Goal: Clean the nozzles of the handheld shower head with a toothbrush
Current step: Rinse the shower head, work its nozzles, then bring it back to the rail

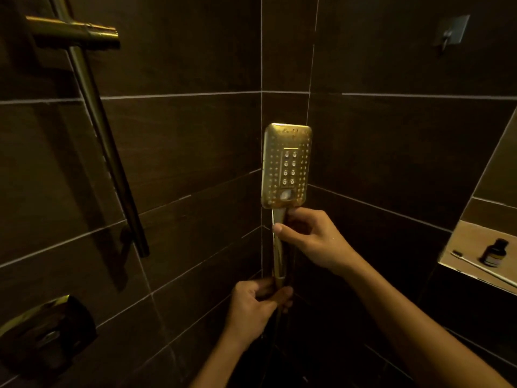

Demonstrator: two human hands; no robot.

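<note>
Item: handheld shower head point(286, 165), brass-gold, rectangular face with rounded corners, rows of small nozzles around a central panel of eight larger ones. Held upright before the dark tiled corner. My right hand point(313, 239) clasps the handle just below the face; my left hand point(256, 305) pinches its lower end.

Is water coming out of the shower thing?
Off, it seems: no spray shows at the shower head's nozzles. Both hands hold its handle.
</note>
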